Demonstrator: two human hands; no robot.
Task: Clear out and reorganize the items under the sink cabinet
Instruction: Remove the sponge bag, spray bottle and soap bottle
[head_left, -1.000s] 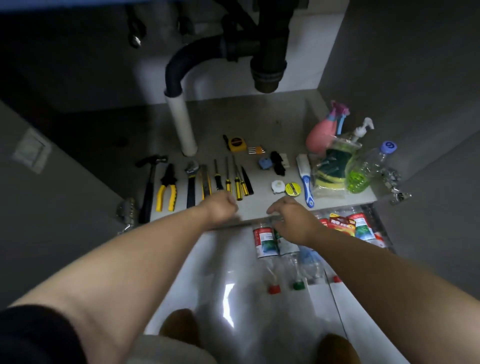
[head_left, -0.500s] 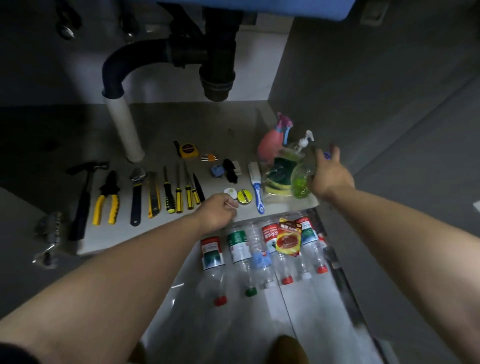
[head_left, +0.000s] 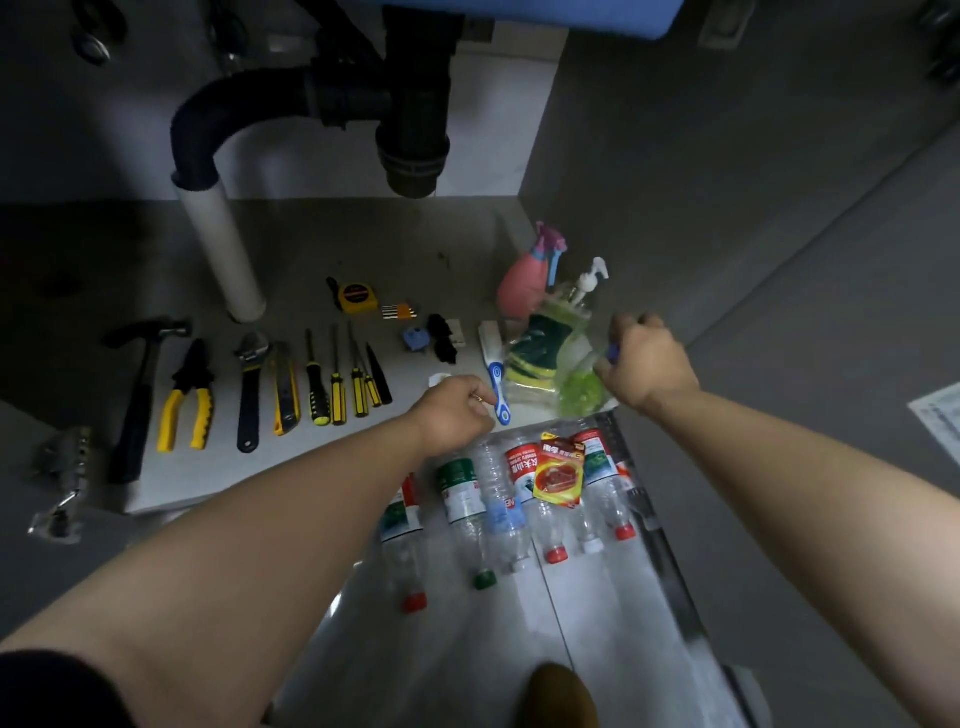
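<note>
Head view: dim cabinet floor (head_left: 395, 239), possibly laminate, under black drainpipe (head_left: 410, 130)

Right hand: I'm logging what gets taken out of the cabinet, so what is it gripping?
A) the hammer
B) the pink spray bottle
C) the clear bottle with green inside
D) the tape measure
C: the right hand has its fingers curled round the top of the clear bottle with green inside, at the right front of the cabinet floor.
</note>
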